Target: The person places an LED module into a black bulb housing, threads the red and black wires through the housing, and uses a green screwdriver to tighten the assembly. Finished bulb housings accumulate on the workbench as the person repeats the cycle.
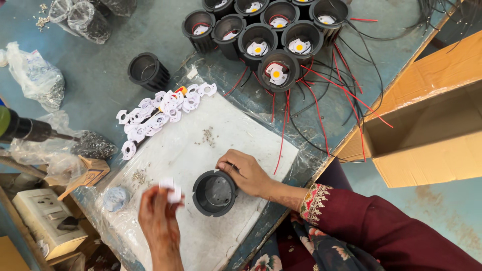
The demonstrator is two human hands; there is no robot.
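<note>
My right hand (248, 174) grips the rim of an empty black round housing (215, 193) that stands open side up on a white plastic-covered board (201, 150). My left hand (159, 218) is raised just left of the housing and pinches a small white holder piece (172, 189), blurred by motion. A pile of the same white holder pieces (160, 111) lies at the board's far left corner. Small heaps of tiny screws (207, 135) sit on the board.
Several black housings with fitted LED chips and red and black wires (273, 42) crowd the far side. One empty housing (148, 71) stands apart. A power screwdriver (25, 128), plastic bags (35, 75), a socket box (45, 216) lie left; an open cardboard box (427, 130) right.
</note>
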